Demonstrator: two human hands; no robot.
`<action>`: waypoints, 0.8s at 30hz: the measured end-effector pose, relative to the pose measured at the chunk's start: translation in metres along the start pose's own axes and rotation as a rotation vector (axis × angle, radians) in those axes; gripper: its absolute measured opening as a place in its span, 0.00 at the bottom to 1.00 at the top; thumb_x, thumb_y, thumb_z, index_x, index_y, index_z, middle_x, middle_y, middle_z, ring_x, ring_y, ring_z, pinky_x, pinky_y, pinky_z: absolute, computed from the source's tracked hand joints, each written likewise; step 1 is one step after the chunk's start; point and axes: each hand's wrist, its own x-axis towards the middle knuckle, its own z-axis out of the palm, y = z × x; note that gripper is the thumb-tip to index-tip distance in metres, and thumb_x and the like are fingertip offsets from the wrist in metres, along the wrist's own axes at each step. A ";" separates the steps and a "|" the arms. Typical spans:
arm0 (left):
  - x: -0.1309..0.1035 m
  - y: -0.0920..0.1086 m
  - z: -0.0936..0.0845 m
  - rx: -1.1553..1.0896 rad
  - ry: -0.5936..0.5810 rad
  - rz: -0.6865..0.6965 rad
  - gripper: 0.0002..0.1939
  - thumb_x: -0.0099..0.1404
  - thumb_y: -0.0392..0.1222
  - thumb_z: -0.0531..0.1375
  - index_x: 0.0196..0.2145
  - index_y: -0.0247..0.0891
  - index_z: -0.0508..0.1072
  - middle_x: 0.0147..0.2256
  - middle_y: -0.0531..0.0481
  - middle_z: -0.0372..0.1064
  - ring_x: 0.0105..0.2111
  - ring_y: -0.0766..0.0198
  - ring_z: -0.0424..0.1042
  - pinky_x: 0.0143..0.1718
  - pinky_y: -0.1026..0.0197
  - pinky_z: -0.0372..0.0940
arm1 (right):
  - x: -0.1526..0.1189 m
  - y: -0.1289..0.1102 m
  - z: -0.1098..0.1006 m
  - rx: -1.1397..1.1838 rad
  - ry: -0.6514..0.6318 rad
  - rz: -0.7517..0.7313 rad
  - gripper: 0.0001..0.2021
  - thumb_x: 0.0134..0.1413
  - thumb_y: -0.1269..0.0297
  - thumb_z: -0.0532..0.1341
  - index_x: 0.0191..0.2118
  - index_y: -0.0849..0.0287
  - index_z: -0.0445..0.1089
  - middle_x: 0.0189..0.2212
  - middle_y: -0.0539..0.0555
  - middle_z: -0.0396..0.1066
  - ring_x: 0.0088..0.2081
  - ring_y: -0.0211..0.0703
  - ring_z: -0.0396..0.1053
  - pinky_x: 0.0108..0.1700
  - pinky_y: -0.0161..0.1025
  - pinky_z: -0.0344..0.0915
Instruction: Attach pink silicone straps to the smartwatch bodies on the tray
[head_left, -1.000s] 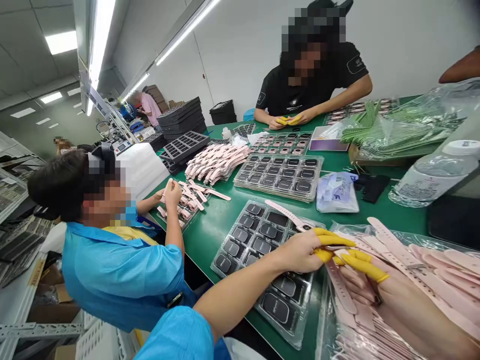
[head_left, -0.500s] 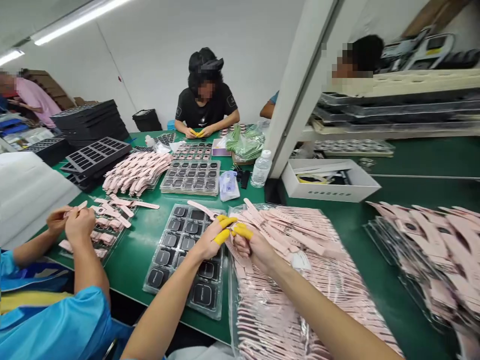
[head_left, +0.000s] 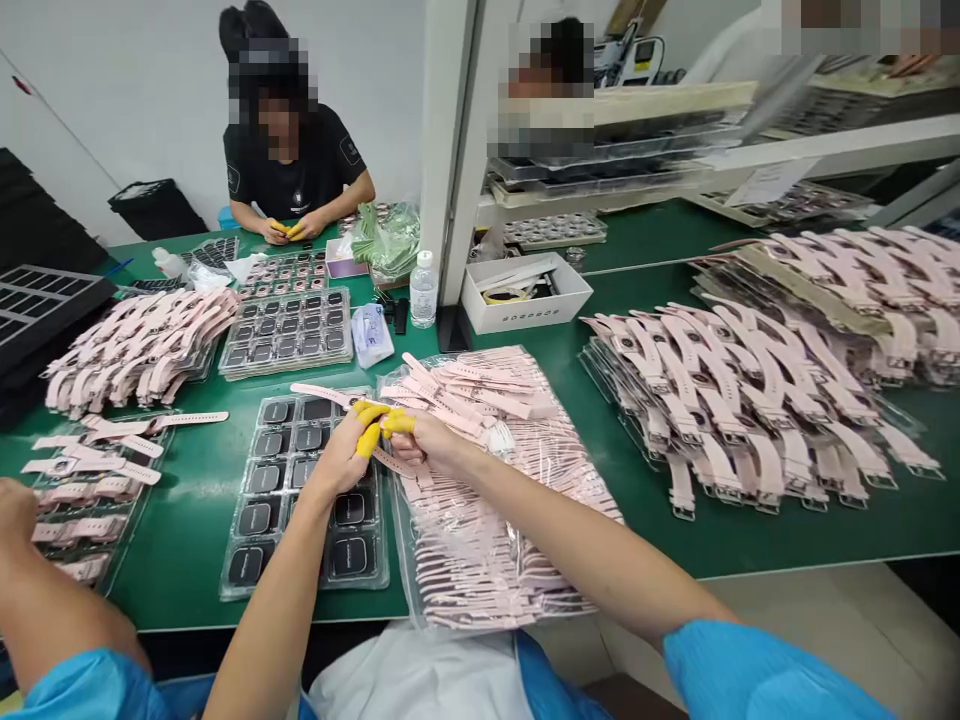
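Pink watch strap (head_left: 319, 391): we see it slant out from the person's fingers, over the far edge of the clear tray (head_left: 382, 562), with a dark watch-like part near the grip.
Left hand (head_left: 341, 448): grip narrow, pinching the pink watch strap; yellow finger covers (head_left: 367, 441) sheathe the working fingertips.
Right hand (head_left: 431, 443): fingers curled in beside the left fingertips; the contact is hidden, so we cannot tell what, if anything, this grip holds.
Clear tray: it lies under the left forearm and carries dark rounded-square pieces (head_left: 247, 566) in its pockets.
Plastic bag (head_left: 487, 540): it lies beside the tray on the green surface (head_left: 180, 575), full of packed pink straps, with loose straps (head_left: 480, 390) on top.
Strap stack (head_left: 720, 380): it rests to the right, its buckled ends overhanging.
Co-worker (head_left: 296, 180): seated across the surface, yellow covers on the fingers.
Slip risk: we judge that smooth finger covers on a small part (a slick pairing) could let it turn or drop if the pinch loosens.
Snag risk: the free strap end could catch on the tray rim if the hands swing.
Disturbance risk: a low left forearm could nudge the tray and unseat its pieces.
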 end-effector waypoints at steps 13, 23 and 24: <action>0.002 -0.001 0.002 0.251 -0.052 0.026 0.19 0.71 0.40 0.54 0.57 0.36 0.72 0.52 0.38 0.71 0.53 0.53 0.71 0.57 0.49 0.68 | 0.002 0.000 -0.002 -0.059 0.055 0.018 0.08 0.48 0.64 0.64 0.29 0.57 0.63 0.15 0.42 0.55 0.15 0.29 0.44 0.17 0.30 0.41; 0.002 -0.001 0.001 -0.072 0.029 -0.048 0.24 0.75 0.46 0.55 0.64 0.37 0.66 0.60 0.37 0.69 0.58 0.53 0.72 0.61 0.50 0.67 | 0.001 -0.004 -0.003 -0.322 0.081 -0.196 0.14 0.58 0.51 0.63 0.35 0.56 0.63 0.22 0.45 0.62 0.21 0.35 0.56 0.23 0.34 0.55; 0.003 0.000 -0.003 -0.072 0.044 -0.060 0.24 0.75 0.46 0.55 0.65 0.37 0.65 0.60 0.37 0.69 0.58 0.53 0.73 0.61 0.50 0.67 | 0.001 -0.005 -0.006 -0.452 0.103 -0.267 0.15 0.59 0.49 0.64 0.35 0.56 0.64 0.24 0.46 0.64 0.23 0.37 0.59 0.26 0.34 0.57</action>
